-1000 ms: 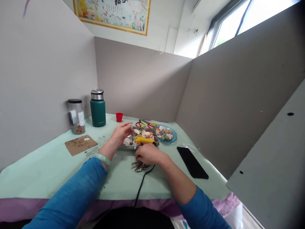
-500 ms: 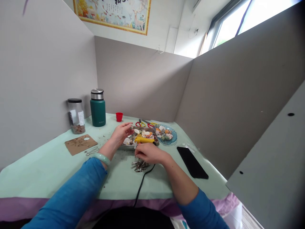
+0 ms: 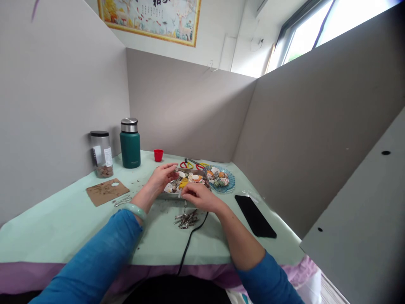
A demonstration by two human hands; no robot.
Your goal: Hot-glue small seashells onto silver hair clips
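Above the left part of a metal tray (image 3: 169, 195) of shells, my left hand (image 3: 160, 177) has its fingertips closed on a small pale piece (image 3: 176, 168), too small to make out clearly. My right hand (image 3: 201, 196) is closed in a pinch in front of the tray. A slim metal clip (image 3: 185, 206) hangs below its fingertips, over a pile of metal clips (image 3: 186, 220) on the cloth. A yellow glue gun (image 3: 183, 183) lies on the shells, partly covered by my right hand.
Right of the tray is a blue glass plate (image 3: 232, 180) with shells; scissors (image 3: 190, 164) lie behind. A black cord (image 3: 189, 242) runs to the front edge. A black phone-like slab (image 3: 255, 215) lies right; cardboard (image 3: 106, 194), a jar (image 3: 101, 158) and green bottle (image 3: 130, 147) stand left.
My right hand has risen slightly away from the clip pile, with a metal clip now hanging from its fingers. The left hand has stayed nearly in place.
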